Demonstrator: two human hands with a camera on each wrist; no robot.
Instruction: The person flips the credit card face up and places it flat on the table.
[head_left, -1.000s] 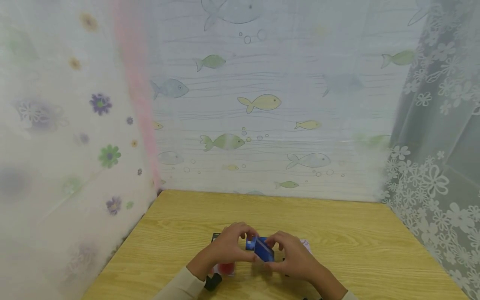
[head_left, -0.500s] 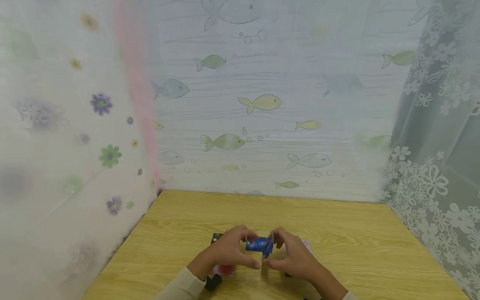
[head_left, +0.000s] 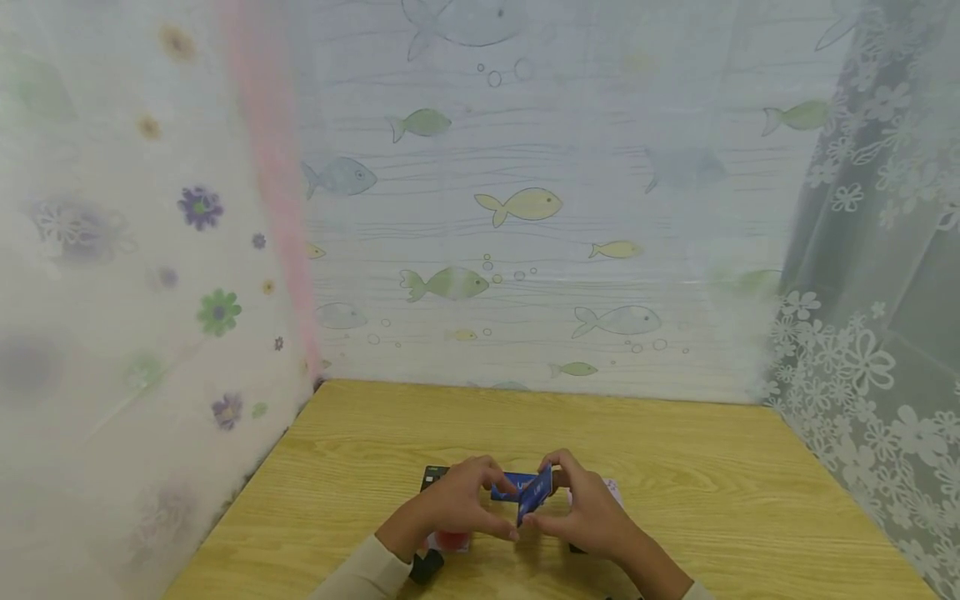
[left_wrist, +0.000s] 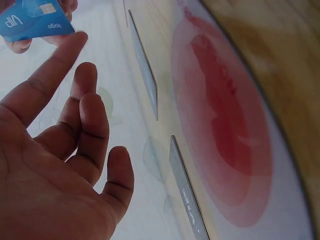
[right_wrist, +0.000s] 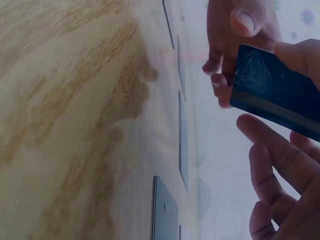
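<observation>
My right hand [head_left: 588, 512] pinches a blue plastic card [head_left: 536, 494] between thumb and fingers, tilted above the table. In the left wrist view this card [left_wrist: 35, 22] shows a chip, "VIP" and "logo"; in the right wrist view its back [right_wrist: 260, 97] carries a dark stripe. My left hand [head_left: 459, 507] faces it with fingers spread and loosely bent. Its index fingertip [left_wrist: 80, 39] is at the card's corner; whether they touch, I cannot tell. Another blue card [head_left: 522, 480] lies flat behind, partly covered by the hands.
A black card [head_left: 432, 477] and a card with a red oval [head_left: 452, 542] lie by the left hand, partly hidden. A pale patterned card [head_left: 613, 490] shows behind the right hand. A black object [head_left: 427, 567] sits at the left wrist. Curtains hang around the wooden table [head_left: 675, 442].
One second ago both hands held the blue card. The left hand let go, and the card turned edge-on in the right hand, then tilted so its printed side shows.
</observation>
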